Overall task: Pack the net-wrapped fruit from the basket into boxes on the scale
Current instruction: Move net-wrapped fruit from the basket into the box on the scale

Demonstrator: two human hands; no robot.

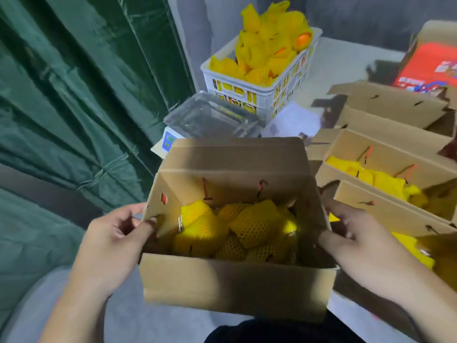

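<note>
1. The left hand (pixel 116 240) gripped the cardboard box's (pixel 235 283) left wall, thumb inside.
2. The right hand (pixel 356 241) clasped its right wall.
3. Net-wrapped fruit (pixel 237 229) filled the box at lower centre.

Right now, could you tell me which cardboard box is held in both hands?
The nearest box, full of net-wrapped fruit, gripped by left hand and right hand; the others stand untouched at right.

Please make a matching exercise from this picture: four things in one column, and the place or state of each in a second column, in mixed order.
Things:
1. white basket
2. scale
3. box
4. red carton

Places or states:
A. held at both sides by the left hand and the right hand
B. far right, behind the open boxes
C. piled high with net-wrapped fruit
D. tray bare

Pairs: 1-C, 2-D, 3-A, 4-B
</note>
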